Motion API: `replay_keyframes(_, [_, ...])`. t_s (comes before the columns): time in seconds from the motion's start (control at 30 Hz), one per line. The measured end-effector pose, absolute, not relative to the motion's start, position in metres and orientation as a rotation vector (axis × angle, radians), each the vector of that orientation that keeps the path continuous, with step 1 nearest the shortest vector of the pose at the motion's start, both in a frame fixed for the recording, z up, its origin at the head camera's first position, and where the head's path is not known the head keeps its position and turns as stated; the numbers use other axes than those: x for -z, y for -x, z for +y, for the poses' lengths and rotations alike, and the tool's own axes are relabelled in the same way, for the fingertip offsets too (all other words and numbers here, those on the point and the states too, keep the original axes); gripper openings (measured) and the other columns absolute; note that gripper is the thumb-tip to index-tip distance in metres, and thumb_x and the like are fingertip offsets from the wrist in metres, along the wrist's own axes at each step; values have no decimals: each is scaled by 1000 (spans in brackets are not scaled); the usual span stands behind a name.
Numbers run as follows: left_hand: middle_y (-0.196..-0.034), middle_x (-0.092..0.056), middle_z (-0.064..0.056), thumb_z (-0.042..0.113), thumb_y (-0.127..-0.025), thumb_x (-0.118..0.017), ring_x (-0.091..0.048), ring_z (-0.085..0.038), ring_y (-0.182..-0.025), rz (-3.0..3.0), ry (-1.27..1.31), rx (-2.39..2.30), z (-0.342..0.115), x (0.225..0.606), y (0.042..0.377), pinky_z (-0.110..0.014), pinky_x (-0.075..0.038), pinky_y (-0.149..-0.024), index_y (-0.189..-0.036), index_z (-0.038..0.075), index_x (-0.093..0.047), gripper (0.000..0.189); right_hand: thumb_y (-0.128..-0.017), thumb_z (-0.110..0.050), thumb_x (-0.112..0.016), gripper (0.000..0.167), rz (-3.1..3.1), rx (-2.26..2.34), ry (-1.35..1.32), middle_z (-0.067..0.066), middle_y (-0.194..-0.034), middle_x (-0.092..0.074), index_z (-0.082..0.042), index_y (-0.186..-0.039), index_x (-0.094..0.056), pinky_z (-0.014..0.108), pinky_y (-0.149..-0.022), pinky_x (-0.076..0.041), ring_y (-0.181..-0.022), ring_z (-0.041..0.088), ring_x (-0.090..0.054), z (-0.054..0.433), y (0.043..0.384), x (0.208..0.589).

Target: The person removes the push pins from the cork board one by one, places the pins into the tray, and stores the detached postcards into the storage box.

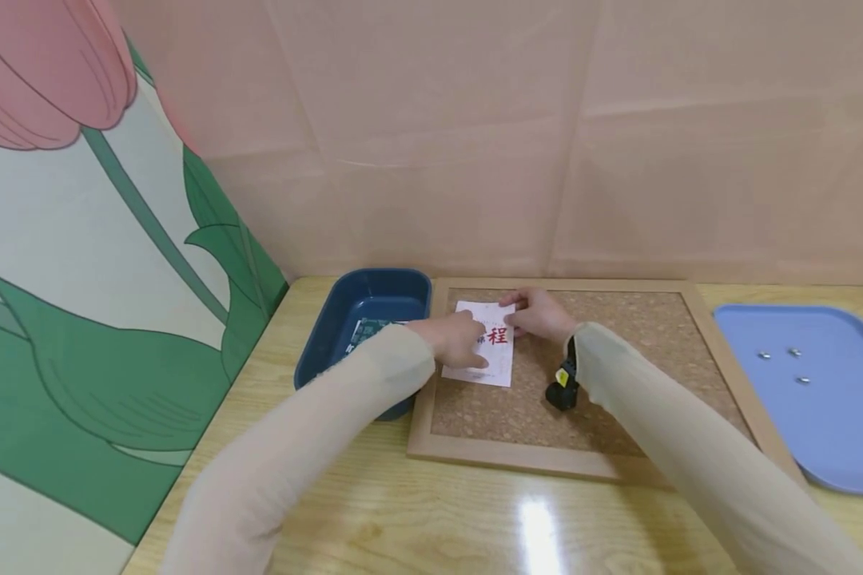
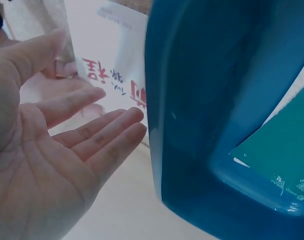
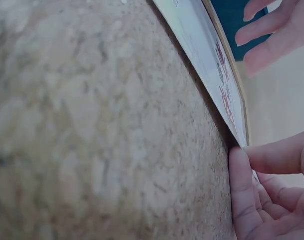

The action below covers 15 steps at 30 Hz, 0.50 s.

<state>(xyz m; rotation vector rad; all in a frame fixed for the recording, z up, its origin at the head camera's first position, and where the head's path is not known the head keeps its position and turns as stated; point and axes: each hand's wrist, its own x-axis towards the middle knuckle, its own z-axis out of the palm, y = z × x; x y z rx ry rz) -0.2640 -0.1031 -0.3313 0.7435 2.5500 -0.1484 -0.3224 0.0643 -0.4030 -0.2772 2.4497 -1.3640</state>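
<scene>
A white card with red and black characters (image 1: pixel 502 370) lies at the left part of a cork board (image 1: pixel 618 351). My right hand (image 1: pixel 542 315) pinches the card's right edge between thumb and index finger, as the right wrist view shows. That edge stands slightly off the cork. Over the card's left part is my left hand (image 1: pixel 456 339), its fingers (image 2: pixel 117 145) extended and holding nothing. In the left wrist view there is a gap between this palm and the card. Part of the printing is hidden behind the left hand in the head view.
A dark blue bin (image 1: pixel 324 335) with green printed cards (image 1: pixel 367 329) stands against the board's left side. To the right, a light blue tray (image 1: pixel 834 431) holds three small metal pieces (image 1: pixel 794 351). The board's wooden frame (image 1: pixel 546 457) rises around the cork. A wall stands behind.
</scene>
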Motion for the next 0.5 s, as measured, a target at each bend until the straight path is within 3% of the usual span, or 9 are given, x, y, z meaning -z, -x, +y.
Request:
replay_keyframes(0.33, [-124,-58,-13,34,-98,-53,-53,-23,-115,2550,-751,84,-112,313,265,-35,-42,-99,-133,1,-52,48,-91,-1,-55,38,2358,1416,255,10,-97,-51,11,-126,-49,17,-69,-53,-77,9,-56,68,327,403])
replay_keyframes(0.5, [-130,-58,-12,33,-98,-54,-55,-22,-116,2597,-710,76,-120,305,263,-36,-42,-102,-135,1,-51,50,-92,-2,-56,38,2344,1410,223,10,-99,-50,9,-128,-49,18,-70,-52,-80,10,-55,67,327,403])
